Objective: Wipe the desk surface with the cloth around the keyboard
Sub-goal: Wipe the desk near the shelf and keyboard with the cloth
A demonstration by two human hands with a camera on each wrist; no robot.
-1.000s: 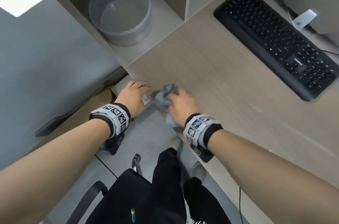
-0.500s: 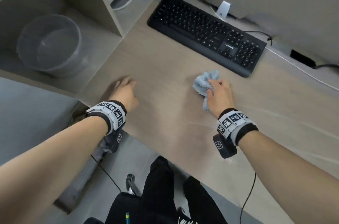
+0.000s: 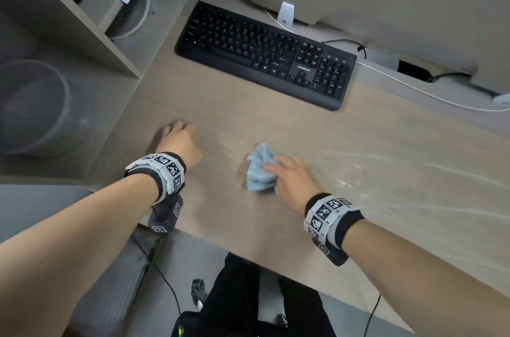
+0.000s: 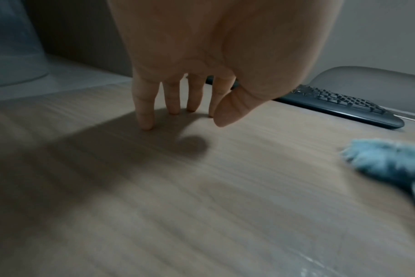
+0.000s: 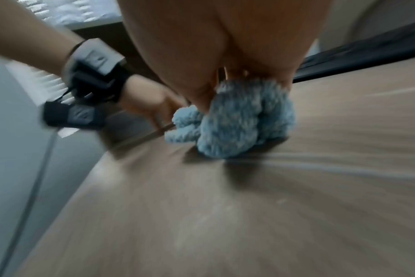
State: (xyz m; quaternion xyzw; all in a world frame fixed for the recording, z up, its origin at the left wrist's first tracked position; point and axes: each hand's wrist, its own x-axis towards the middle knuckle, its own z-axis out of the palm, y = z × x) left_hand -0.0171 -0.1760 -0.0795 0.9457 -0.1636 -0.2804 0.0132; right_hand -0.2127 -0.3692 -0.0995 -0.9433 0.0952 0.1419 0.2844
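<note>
Nearest the front edge of the pale wood-grain desk [image 3: 209,104], the right hand [image 3: 291,183] has its fingers curled over a bunched, fluffy light-blue cloth [image 3: 260,169], pressing it onto the surface. The wad looks light, soft and limp, so it should squash flat and drag rather than slide; a grip over its top, gathering the loose folds into the palm, seems best. Crumpled as it is, it has no clear heading, though it lies slightly longer running from the person toward the keyboard. To its left, well apart, the left hand [image 3: 179,140] rests fingertips [image 4: 146,121] on the wood, relaxed and holding nothing. Farther back lies the long black plastic keyboard [image 3: 265,53], its long axis slanting from far-left to near-right.
</note>
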